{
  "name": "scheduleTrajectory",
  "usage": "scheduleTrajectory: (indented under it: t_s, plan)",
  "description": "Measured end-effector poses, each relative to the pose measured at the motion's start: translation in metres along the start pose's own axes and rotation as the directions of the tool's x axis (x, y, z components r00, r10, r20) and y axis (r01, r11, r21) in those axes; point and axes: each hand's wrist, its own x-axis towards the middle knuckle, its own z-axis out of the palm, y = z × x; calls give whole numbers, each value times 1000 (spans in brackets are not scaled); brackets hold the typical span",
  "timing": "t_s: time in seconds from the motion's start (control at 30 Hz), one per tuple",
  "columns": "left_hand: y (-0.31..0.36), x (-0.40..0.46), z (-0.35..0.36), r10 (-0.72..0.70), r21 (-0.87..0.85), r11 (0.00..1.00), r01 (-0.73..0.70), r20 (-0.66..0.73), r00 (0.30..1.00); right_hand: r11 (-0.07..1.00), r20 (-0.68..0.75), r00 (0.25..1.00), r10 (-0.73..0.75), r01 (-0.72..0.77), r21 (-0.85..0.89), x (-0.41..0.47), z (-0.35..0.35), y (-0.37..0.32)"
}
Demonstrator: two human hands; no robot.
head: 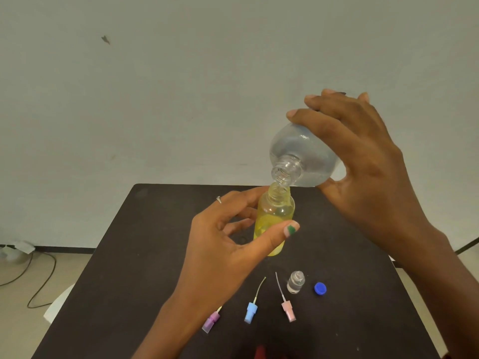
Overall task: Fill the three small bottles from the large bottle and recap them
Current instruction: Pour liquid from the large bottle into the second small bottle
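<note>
Pouring stage, head view. Right hand grips the large clear bottle round its body, fingers curled over the far side and thumb beneath, holding it tilted steeply with the open threaded neck pointing down and toward the left hand. Left hand holds a small yellow bottle upright above the dark worktop, thumb across its near side and fingers wrapped behind it; the thumbnail carries green polish and one finger a ring. The mouth of the large bottle sits directly over, and seems to touch, the open neck of the yellow bottle. The yellow bottle appears partly filled with liquid, though its exact level cannot be told.

Below the left hand, on the worktop, lie three spray caps with thin dip tubes: a purple cap nearest the left forearm, a blue cap beside it toward the right hand's side, and a pink cap further that way. Just beyond the pink cap stands a small clear bottle, upright and uncapped. A round blue lid rests near it, under the right forearm. A third small bottle cannot be made out. Cables lie on the floor beyond the left hand's side of the worktop.
</note>
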Motion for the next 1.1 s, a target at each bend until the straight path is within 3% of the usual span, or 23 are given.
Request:
scheduleTrajectory:
  t_s: [1.1]
  plan:
    - [-1,-1,-1,-11,-6,1000,11,-8,1000,1000,1,1000,4,-4,-14,1,1,0]
